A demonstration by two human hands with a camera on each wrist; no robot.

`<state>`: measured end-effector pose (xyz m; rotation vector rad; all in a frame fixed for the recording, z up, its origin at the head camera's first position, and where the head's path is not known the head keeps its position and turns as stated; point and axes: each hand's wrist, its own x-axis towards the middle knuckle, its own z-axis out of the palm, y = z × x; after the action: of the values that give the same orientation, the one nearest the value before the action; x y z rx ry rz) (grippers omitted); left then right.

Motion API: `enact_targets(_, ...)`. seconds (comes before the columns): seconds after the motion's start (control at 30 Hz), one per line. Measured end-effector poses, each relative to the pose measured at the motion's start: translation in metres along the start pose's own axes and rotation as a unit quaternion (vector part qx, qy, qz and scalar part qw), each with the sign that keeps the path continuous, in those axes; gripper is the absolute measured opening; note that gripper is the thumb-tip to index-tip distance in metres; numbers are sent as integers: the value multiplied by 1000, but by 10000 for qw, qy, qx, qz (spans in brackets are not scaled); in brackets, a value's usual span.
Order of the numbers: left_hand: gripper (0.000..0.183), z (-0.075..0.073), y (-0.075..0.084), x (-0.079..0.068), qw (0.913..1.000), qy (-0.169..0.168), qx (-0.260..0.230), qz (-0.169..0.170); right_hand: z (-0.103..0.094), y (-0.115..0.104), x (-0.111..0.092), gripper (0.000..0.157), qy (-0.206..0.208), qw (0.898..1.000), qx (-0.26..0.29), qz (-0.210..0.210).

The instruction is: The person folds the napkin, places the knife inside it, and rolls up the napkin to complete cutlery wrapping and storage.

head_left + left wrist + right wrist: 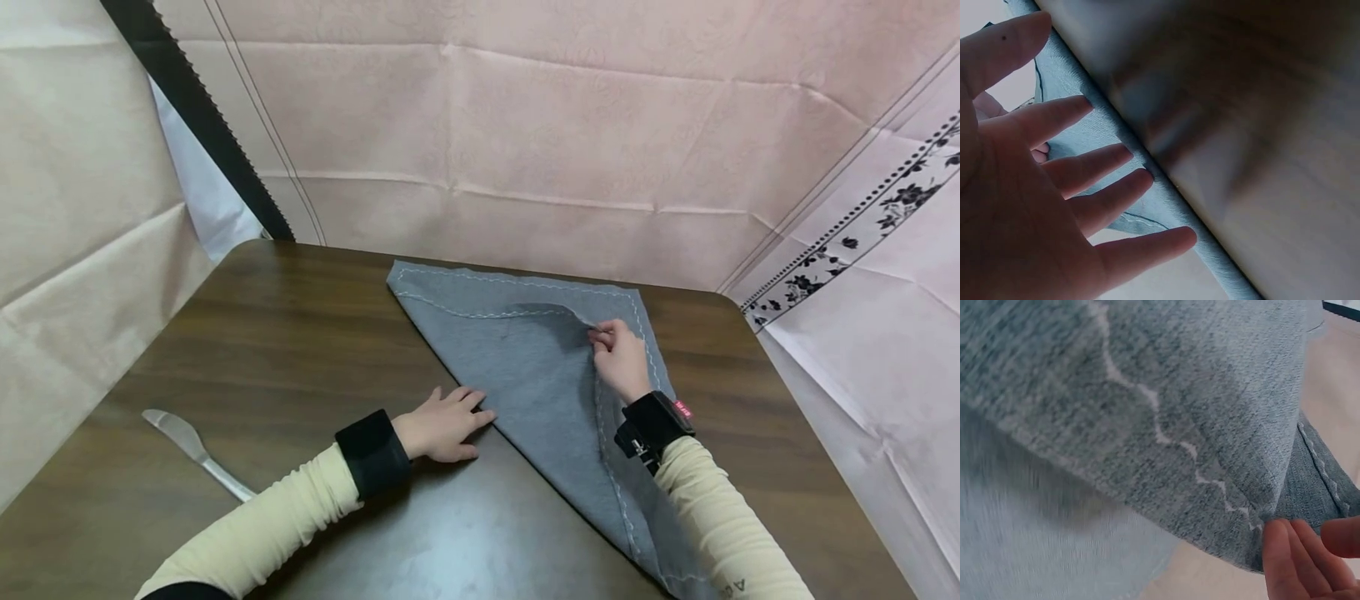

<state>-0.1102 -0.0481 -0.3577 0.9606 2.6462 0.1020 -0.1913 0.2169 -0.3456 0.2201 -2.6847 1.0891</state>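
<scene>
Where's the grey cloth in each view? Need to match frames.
Head: grey cloth right of centre, reaching the bottom edge.
Left wrist: slants from top left toward bottom right, partly behind the left hand.
Right wrist: fills most of the picture, pinched at lower right by the right hand.
Shared landmark: its pale stitching, faint in left wrist.

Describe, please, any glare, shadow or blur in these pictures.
Head view: pale glare on the table, a shadow below the left hand; left wrist view: dark, blurred patches on the table; right wrist view: cloth looks soft at lower left.
</scene>
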Motion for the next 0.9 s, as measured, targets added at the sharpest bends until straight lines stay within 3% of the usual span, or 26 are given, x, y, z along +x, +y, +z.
enact_targets(0.37,59,-2,0,16,9998,-112,147,-83,-14,11,17,27,-37,9987,-469,-186)
enact_targets(0.9,63,-4,2,42,9993,-248,114,-267,-43,28,56,42,-102,9963,-858,24)
